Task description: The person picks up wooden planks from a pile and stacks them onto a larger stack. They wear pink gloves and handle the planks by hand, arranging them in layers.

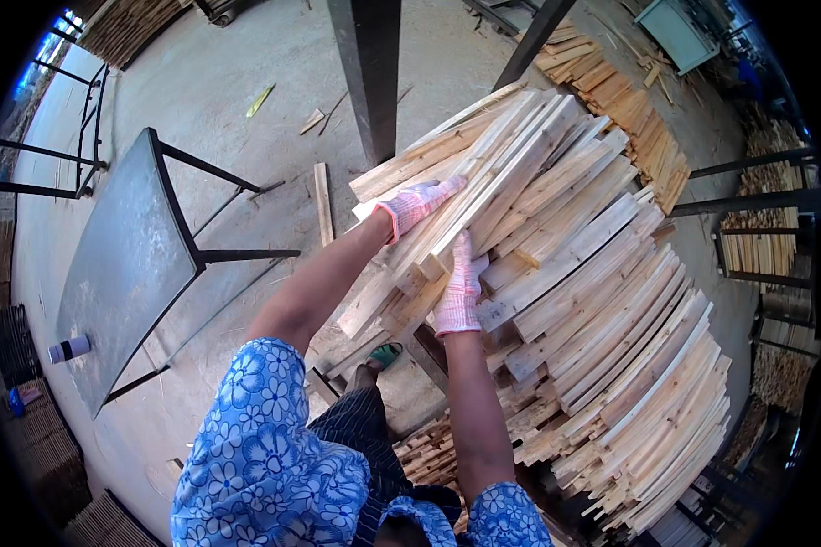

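Note:
Both of my hands wear pinkish-white knit gloves. My left hand (421, 206) grips the left side of a bunch of long pale wooden boards (494, 169), its fingers lying across their upper edges. Nearer to me, my right hand (462, 287) holds the boards close to their near ends, a finger pointing up along the side of one; its underside fingers are partly hidden. The bunch lies slanted on top of a large stack of similar boards (611, 337) that fans out to the right.
A dark-topped metal table (128, 273) stands at the left, a white-and-dark cup (68, 348) at its edge. A black steel post (367, 82) rises beyond the boards. More boards (620, 100) lie on the floor at far right. A loose slat (323, 202) lies left of the stack.

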{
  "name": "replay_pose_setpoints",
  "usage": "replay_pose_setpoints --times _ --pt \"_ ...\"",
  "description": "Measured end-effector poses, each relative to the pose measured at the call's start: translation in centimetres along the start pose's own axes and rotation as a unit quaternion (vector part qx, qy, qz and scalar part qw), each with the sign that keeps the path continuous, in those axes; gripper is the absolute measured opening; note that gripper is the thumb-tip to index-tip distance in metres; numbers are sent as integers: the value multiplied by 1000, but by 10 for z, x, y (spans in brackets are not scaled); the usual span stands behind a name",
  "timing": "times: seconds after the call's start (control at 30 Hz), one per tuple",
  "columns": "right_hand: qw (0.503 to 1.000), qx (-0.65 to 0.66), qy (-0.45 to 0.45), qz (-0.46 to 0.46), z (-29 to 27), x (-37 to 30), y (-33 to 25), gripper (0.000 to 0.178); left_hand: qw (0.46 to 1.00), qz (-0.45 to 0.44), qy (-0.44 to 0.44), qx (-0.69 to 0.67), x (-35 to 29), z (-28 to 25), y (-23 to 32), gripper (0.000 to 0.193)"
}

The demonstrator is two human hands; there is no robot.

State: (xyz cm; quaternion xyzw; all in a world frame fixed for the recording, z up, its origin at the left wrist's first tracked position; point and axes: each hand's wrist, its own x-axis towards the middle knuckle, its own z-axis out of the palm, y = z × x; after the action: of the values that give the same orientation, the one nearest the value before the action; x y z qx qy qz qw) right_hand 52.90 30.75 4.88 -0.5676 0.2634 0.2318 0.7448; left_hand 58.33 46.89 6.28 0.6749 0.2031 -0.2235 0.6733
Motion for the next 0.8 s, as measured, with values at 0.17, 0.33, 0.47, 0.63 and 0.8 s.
replay_pose_setpoints --times 0.17,0.33,0.47,0.63,0.8 --pt "992 68 -109 5 -19 -33 16 92 1000 4 7 18 -40 3 -14 99" --pt "992 -119 -33 -1 -60 -95 83 84 998 -12 -41 43 -141 2 -37 121" --pt "988 -81 -124 -45 -82 -104 91 96 899 -104 -38 -423 -147 10 -149 83" --pt "994 -47 -97 -11 -83 -73 70 107 917 -112 -68 -377 -146 49 -178 85" --pt "995 27 -95 7 -89 -111 57 87 969 5 -6 -248 -188 64 -148 84"
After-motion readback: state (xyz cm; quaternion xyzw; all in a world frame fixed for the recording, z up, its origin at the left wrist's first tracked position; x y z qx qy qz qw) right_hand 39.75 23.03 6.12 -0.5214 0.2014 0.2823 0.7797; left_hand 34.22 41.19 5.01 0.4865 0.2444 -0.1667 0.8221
